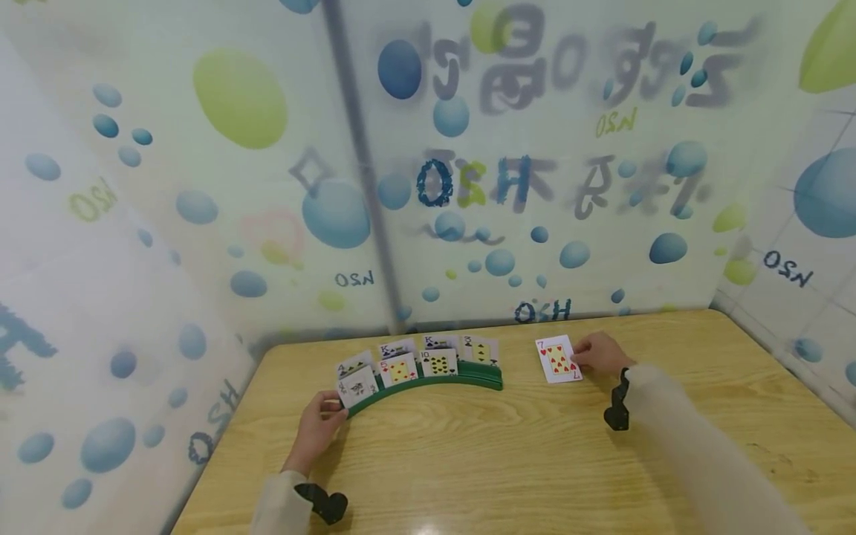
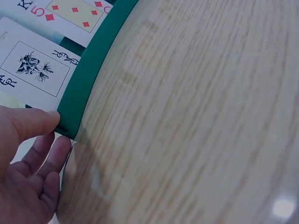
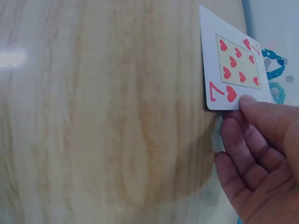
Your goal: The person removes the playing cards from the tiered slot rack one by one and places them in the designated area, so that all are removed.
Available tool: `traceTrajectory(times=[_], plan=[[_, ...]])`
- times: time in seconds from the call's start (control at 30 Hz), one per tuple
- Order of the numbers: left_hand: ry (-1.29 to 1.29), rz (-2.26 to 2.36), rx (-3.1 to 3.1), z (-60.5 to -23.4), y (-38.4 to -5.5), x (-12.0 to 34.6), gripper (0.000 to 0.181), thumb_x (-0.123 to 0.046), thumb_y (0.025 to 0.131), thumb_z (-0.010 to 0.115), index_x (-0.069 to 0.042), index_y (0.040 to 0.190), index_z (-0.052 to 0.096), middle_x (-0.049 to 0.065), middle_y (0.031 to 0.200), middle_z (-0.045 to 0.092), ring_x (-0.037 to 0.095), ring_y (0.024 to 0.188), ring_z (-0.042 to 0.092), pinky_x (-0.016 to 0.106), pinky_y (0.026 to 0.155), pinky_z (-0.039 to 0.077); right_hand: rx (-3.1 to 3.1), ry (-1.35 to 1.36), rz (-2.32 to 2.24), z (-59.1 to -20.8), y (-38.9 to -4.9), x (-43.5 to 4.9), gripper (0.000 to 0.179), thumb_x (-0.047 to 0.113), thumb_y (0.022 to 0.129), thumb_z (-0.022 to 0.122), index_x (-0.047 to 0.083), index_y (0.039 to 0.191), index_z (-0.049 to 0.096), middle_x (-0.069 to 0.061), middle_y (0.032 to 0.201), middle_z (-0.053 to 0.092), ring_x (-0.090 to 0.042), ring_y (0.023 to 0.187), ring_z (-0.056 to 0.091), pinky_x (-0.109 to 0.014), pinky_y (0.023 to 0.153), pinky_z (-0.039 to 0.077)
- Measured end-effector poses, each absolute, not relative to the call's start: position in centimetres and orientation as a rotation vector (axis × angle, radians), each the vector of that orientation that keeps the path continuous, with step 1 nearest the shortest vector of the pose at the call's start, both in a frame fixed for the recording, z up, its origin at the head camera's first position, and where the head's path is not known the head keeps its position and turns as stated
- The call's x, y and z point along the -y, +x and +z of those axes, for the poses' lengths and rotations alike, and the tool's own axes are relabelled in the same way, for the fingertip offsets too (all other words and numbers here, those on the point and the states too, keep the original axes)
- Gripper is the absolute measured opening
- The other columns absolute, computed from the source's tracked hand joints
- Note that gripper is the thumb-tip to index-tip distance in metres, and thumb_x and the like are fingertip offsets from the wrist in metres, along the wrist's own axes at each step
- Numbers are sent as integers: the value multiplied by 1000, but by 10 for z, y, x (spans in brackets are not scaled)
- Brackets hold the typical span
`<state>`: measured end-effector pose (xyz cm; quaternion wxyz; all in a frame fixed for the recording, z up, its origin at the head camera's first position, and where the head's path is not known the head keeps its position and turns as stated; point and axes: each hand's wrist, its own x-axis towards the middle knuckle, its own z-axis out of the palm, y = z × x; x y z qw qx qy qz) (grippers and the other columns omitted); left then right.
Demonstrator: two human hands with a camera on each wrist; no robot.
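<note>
A curved green card holder (image 1: 428,382) stands on the table, with playing cards upright in two rows. Its front row shows a joker (image 1: 357,388), a five of diamonds (image 1: 398,369) and a ten (image 1: 438,363); behind are a four, two kings and a three (image 1: 483,349). My left hand (image 1: 317,429) grips the holder's left end, thumb (image 2: 44,120) at the front corner beside the joker. Off to the right, my right hand (image 1: 605,354) pinches a seven of hearts (image 3: 236,63) by one corner, thumb on its face and fingers behind it.
The wooden table (image 1: 481,461) reaches back to a wall covering (image 1: 468,245) printed with blue and green bubbles, which also lines both sides. A black band (image 1: 619,405) circles my right wrist, another (image 1: 322,502) my left.
</note>
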<state>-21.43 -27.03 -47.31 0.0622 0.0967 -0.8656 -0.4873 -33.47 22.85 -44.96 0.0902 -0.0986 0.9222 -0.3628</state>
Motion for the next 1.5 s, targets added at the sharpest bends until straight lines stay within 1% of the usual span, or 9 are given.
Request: traceTrajectory(times=[0.13,0.27,0.4,0.5,0.7,0.97,1.2,1.37,1.5], plan=[[312,-1469,2614,-473,-215,270,28,1,87,55,4,114,46,24,104,53,34,93,54,36,72,45,-2761,-242,-1125,-455,-332,-227,21,4,85,61,-11,98,64,-15,85,63,-21,73,54,-33,65,46],[318,-1464,2613,-474,-216,270,28,1,87,55,4,113,47,23,103,53,34,93,54,36,73,45,-2792,-180,-1165,-464,-334,-226,22,6,84,62,-10,99,65,-18,90,64,-23,77,56,-37,69,47],[315,-1468,2620,-475,-216,270,28,2,87,55,4,114,47,23,104,53,34,94,53,38,74,45,-2828,-125,-1176,-471,-335,-225,23,6,82,62,-9,99,65,-23,97,62,-30,85,55,-44,76,45],[319,-1468,2625,-475,-215,270,28,1,87,55,4,114,46,23,104,53,33,94,54,37,74,45,-2852,-85,-1174,-474,-334,-222,22,5,82,62,-9,99,64,-25,99,60,-34,89,53,-47,78,43],[315,-1461,2623,-473,-214,271,28,2,87,55,5,114,46,24,104,53,34,93,54,37,73,46,-2888,-41,-1164,-474,-330,-216,22,5,83,61,-9,99,64,-23,99,60,-32,87,53,-45,77,43],[301,-1465,2630,-473,-215,271,29,0,88,55,6,115,45,25,104,53,35,94,54,39,74,46,-2890,-122,-1271,-472,-324,-222,23,6,85,58,-9,101,63,-24,97,60,-33,87,55,-45,75,44],[290,-1468,2622,-473,-212,269,28,0,88,54,6,114,45,24,103,53,35,93,54,39,75,45,-2865,-141,-1347,-465,-320,-223,24,10,88,57,-7,105,62,-23,100,59,-31,87,55,-41,71,45],[301,-1465,2628,-473,-212,271,28,1,88,53,5,115,45,24,104,53,34,94,54,36,73,45,-2853,-113,-1321,-453,-318,-211,26,10,88,59,-6,108,61,-18,95,60,-27,82,56,-36,69,46],[294,-1472,2625,-473,-213,271,29,1,88,53,5,115,45,24,104,52,34,94,54,35,73,46,-2848,-167,-1344,-451,-318,-204,27,11,87,60,-6,109,61,-13,90,60,-23,78,54,-33,66,45]])
